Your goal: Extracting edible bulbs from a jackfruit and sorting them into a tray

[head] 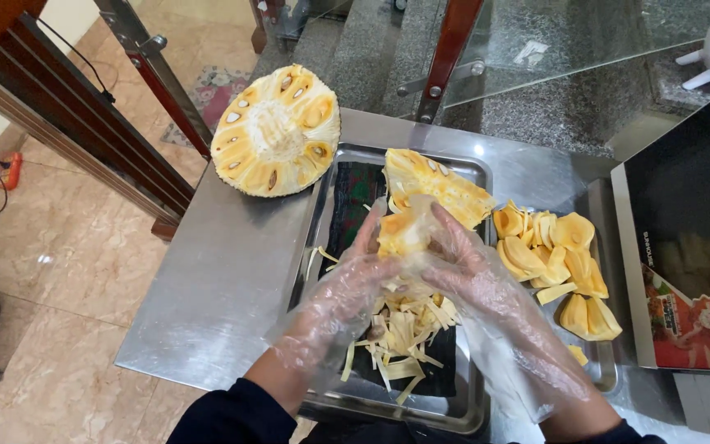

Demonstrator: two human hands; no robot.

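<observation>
Both of my hands wear loose clear plastic gloves and meet over a steel tray (322, 210). My left hand (347, 288) and my right hand (470, 267) grip the same yellow piece of jackfruit (400, 230) between their fingers. Behind it in the tray lies a larger jackfruit wedge (441, 189). Under my hands is a heap of pale fibre strips (404, 329). A second tray to the right holds several peeled yellow pods (556, 259).
A cut jackfruit half (277, 131) rests face up at the far left corner of the steel table (223, 288). A black box with a printed carton (688, 238) stands at the right. A tiled floor and wooden railing lie to the left.
</observation>
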